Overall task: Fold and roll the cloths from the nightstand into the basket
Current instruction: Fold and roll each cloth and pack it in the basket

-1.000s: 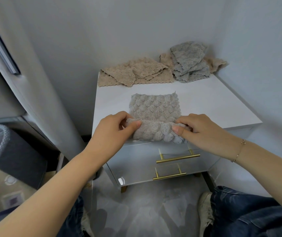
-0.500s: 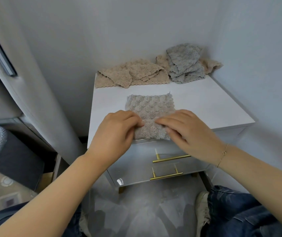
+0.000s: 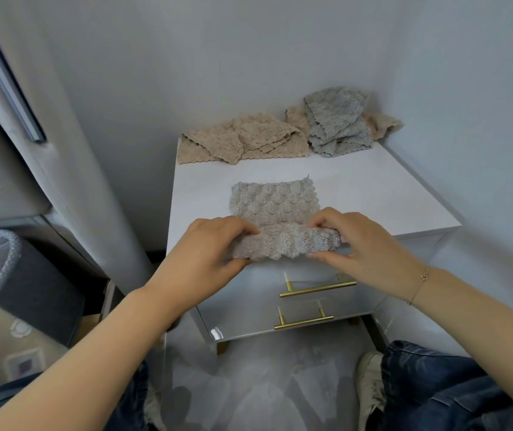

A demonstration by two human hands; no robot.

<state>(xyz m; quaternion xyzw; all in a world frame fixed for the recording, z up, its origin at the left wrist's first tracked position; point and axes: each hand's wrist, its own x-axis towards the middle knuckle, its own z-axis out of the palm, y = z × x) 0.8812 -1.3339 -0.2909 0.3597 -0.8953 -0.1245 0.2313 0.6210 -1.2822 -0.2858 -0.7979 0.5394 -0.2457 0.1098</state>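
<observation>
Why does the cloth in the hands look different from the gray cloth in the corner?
The cloth in the hands is pale beige-gray, spread flat at its far part and rolled at its near edge; the gray cloth in the corner is bluer and crumpled in a heap. Left hand and right hand grip the first; nothing touches the second. Both share a bumpy texture.

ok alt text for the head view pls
Both hands, left and right, grip the rolled near end of a grey cloth at the nightstand's front edge. Beige cloths and a grey-blue cloth lie heaped at the back.
</observation>
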